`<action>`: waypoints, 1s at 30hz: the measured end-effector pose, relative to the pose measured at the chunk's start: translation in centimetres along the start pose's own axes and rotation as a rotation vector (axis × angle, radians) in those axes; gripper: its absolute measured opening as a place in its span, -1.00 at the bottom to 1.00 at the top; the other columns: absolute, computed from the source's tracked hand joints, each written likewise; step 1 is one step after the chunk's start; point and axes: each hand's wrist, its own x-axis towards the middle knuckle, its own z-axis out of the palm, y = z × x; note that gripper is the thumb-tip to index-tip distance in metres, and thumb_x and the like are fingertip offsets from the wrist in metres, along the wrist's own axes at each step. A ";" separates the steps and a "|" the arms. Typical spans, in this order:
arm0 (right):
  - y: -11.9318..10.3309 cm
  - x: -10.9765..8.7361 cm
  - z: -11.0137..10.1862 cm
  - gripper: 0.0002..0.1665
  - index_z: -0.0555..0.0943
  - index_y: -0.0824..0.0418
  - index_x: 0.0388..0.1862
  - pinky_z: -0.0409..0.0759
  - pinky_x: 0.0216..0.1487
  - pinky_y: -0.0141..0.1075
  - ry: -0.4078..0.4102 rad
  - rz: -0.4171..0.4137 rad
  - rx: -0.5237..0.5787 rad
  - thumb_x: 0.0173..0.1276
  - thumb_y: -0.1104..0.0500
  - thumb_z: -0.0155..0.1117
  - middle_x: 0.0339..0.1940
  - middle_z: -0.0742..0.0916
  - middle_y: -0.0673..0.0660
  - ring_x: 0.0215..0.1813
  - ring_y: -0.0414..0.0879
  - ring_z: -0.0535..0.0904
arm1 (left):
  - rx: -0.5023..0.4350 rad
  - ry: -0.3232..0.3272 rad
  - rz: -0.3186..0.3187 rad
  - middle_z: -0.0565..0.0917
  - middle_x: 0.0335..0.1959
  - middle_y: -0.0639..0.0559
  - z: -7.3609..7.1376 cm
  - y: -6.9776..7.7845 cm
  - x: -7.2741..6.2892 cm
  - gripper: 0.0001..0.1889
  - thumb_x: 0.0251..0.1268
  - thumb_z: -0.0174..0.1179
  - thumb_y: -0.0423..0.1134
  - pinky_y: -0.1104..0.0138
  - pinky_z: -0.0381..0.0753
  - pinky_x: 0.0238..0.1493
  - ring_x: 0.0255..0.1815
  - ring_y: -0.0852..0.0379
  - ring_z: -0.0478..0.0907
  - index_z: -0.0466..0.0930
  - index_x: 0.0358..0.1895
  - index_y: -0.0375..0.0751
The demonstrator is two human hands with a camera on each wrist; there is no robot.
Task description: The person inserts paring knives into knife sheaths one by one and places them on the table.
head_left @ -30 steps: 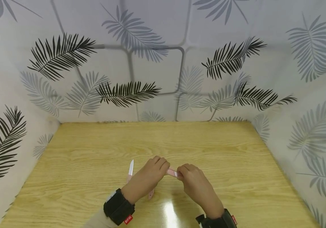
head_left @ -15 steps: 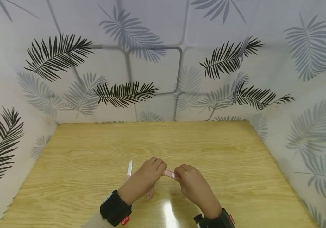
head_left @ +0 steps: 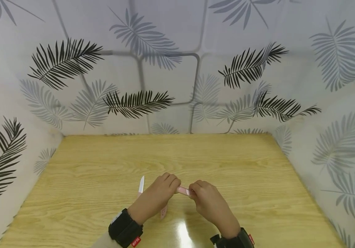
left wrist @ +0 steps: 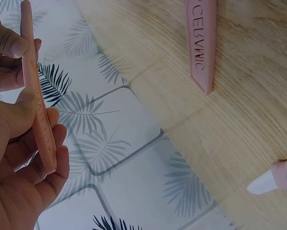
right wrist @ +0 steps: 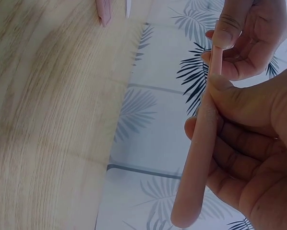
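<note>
My left hand (head_left: 159, 193) and right hand (head_left: 210, 201) hold a pink knife (head_left: 183, 190) between them, just above the table. In the left wrist view, the left thumb and fingers grip its handle (left wrist: 45, 139), which has engraved lettering. The right hand grips the opposite end, a smooth rounded pink piece (right wrist: 196, 172) that looks like a sheath; no bare edge shows clearly. Under the left forearm, a second knife with a white blade (head_left: 141, 184) lies with its handle mostly hidden. Beside it on the table is another pink handle (head_left: 163, 212), lettered "CERAMIC" in the left wrist view.
A wood-grain table (head_left: 227, 155) spreads beneath the hands. Leaf-patterned cloth (head_left: 177, 79) rises along its back and both sides. Black camera straps (head_left: 126, 227) wrap the wrists. A bright light reflection lies on the tabletop between the forearms.
Both hands and the pink knife have shifted very slightly left and nearer. The grips look the same, and the things on the table stay put.
</note>
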 end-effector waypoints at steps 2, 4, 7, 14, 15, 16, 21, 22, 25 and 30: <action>0.0 0.0 0.0 -0.91 0.64 0.28 -0.36 0.58 -0.38 -0.40 -0.010 0.008 0.007 0.18 0.39 0.38 -0.41 0.67 0.05 -0.38 -0.15 0.58 | -0.003 -0.001 0.004 0.50 -0.16 0.07 0.1 0.0 -0.1 -0.51 -0.12 0.51 -0.32 0.42 0.46 -0.10 -0.17 0.17 0.42 0.43 -0.11 -0.17; 0.0 -0.1 0.1 -0.92 0.64 0.28 -0.37 0.58 -0.38 -0.41 -0.012 0.012 0.010 0.18 0.39 0.38 -0.42 0.67 0.04 -0.39 -0.15 0.57 | -0.009 0.000 0.007 0.50 -0.16 0.07 0.2 0.0 -0.1 -0.48 -0.16 0.53 -0.31 0.42 0.46 -0.10 -0.18 0.17 0.41 0.43 -0.11 -0.18; 0.1 -0.1 0.1 -0.92 0.63 0.27 -0.39 0.57 -0.39 -0.41 -0.010 0.016 0.015 0.17 0.39 0.38 -0.42 0.67 0.04 -0.39 -0.15 0.57 | -0.024 0.005 0.009 0.50 -0.15 0.07 0.3 0.0 -0.2 -0.51 -0.12 0.51 -0.31 0.43 0.46 -0.10 -0.17 0.18 0.41 0.44 -0.11 -0.17; 0.2 0.0 0.2 -0.92 0.63 0.26 -0.40 0.57 -0.38 -0.38 -0.022 0.053 0.011 0.18 0.38 0.38 -0.41 0.67 0.04 -0.37 -0.15 0.57 | -0.025 0.007 0.003 0.49 -0.16 0.07 0.4 -0.1 -0.1 -0.52 -0.09 0.49 -0.29 0.42 0.46 -0.10 -0.17 0.18 0.41 0.42 -0.11 -0.17; 0.2 0.0 0.1 -0.92 0.63 0.26 -0.40 0.57 -0.38 -0.38 -0.022 0.055 0.008 0.18 0.38 0.38 -0.41 0.67 0.04 -0.37 -0.15 0.57 | -0.036 0.010 0.002 0.49 -0.16 0.07 0.4 -0.1 -0.1 -0.51 -0.12 0.50 -0.29 0.42 0.46 -0.10 -0.17 0.18 0.41 0.41 -0.11 -0.17; 0.2 0.0 0.1 -0.92 0.63 0.26 -0.40 0.57 -0.38 -0.38 -0.023 0.057 0.005 0.19 0.37 0.37 -0.41 0.67 0.03 -0.37 -0.15 0.57 | -0.048 0.012 0.000 0.49 -0.16 0.07 0.4 -0.1 0.0 -0.48 -0.17 0.51 -0.26 0.42 0.46 -0.10 -0.17 0.18 0.41 0.41 -0.12 -0.18; 0.3 -0.1 -0.2 -0.94 0.65 0.27 -0.36 0.59 -0.37 -0.38 -0.024 0.061 0.021 0.20 0.37 0.36 -0.38 0.68 0.06 -0.36 -0.14 0.59 | -0.098 0.046 -0.018 0.52 -0.12 0.05 0.6 -0.1 0.2 -0.56 0.02 0.42 -0.18 0.42 0.50 -0.01 -0.10 0.15 0.47 0.46 -0.05 -0.21; 0.3 -0.1 -0.3 -0.95 0.65 0.28 -0.35 0.59 -0.37 -0.38 -0.023 0.061 0.025 0.21 0.37 0.36 -0.38 0.69 0.06 -0.36 -0.13 0.60 | -0.111 0.053 -0.027 0.53 -0.09 0.03 0.7 -0.2 0.2 -0.58 0.09 0.38 -0.16 0.41 0.51 0.02 -0.06 0.14 0.49 0.47 -0.02 -0.22; 0.4 -0.1 -0.5 -0.93 0.66 0.29 -0.32 0.61 -0.36 -0.38 -0.014 0.067 0.031 0.20 0.37 0.37 -0.37 0.69 0.08 -0.36 -0.12 0.62 | -0.148 0.075 -0.066 0.55 0.00 -0.03 0.7 -0.6 0.2 -0.60 0.25 0.30 -0.16 0.35 0.53 0.10 0.04 0.08 0.52 0.50 0.08 -0.25; 0.8 -0.3 -0.8 -0.90 0.66 0.31 -0.34 0.62 -0.38 -0.35 0.034 0.103 0.016 0.16 0.38 0.40 -0.39 0.69 0.08 -0.37 -0.12 0.61 | -0.184 0.114 -0.169 0.59 -0.01 -0.05 0.0 -2.4 -0.7 -0.65 0.26 0.30 -0.17 0.22 0.57 0.05 0.05 0.02 0.54 0.55 0.06 -0.20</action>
